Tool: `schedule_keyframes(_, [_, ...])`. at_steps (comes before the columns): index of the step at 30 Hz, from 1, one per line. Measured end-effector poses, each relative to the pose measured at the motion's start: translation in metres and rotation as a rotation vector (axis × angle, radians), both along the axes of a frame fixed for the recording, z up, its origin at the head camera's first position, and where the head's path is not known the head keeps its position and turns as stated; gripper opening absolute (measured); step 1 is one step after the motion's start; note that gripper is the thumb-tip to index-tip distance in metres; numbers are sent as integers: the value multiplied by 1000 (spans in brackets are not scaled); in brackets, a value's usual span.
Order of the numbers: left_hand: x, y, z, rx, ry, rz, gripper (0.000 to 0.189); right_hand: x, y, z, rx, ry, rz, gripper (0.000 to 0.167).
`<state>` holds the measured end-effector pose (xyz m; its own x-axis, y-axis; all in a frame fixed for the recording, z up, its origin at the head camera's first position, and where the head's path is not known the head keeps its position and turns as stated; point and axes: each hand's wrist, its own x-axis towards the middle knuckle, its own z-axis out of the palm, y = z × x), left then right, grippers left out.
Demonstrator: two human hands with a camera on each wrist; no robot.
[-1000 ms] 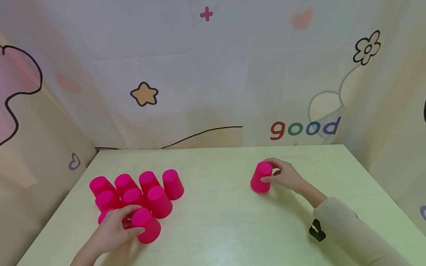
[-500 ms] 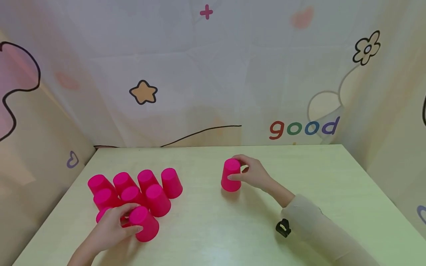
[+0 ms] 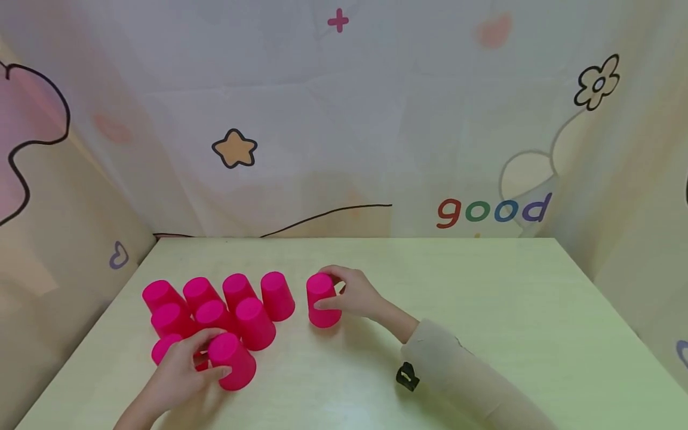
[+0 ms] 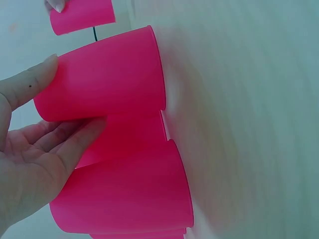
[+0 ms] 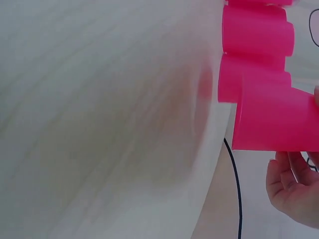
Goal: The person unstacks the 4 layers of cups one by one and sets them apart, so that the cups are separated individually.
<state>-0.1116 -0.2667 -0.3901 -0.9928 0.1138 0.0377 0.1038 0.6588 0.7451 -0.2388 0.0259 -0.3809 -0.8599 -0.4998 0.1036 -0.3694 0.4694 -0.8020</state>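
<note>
My left hand [image 3: 185, 371] grips an upside-down pink plastic cup [image 3: 239, 365] at the front of a group, thumb on the near side and fingers behind. In the left wrist view this cup [image 4: 109, 74] stands beside another pink cup [image 4: 124, 189] of the group. My right hand [image 3: 359, 292] holds a second upside-down pink cup [image 3: 320, 286] by its sides, just right of the back row's end cup [image 3: 278, 297]. The right wrist view shows this held cup [image 5: 274, 119] hanging close over the table, overlapping cups of the group.
Several more upside-down pink cups [image 3: 200, 294] stand in rows on the left of the pale table [image 3: 457, 280]; my left hand partly hides one [image 3: 163, 349]. A printed curtain [image 3: 344, 131] closes off the back and sides. Something small and black [image 3: 407, 377] hangs at the right sleeve.
My right hand has carried its cup leftward across the table, from the right side to near the back row's end. The left hand stays on its cup.
</note>
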Motion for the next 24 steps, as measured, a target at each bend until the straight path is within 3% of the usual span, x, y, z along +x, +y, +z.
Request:
schedule_keyframes(11, [2,2,-2,9,16,21,55,12,-37,-11,56,3,105,50])
schedule_keyframes(24, [4,4,1,-20,-52,84,64,20,-54,-12,101,4,139,55])
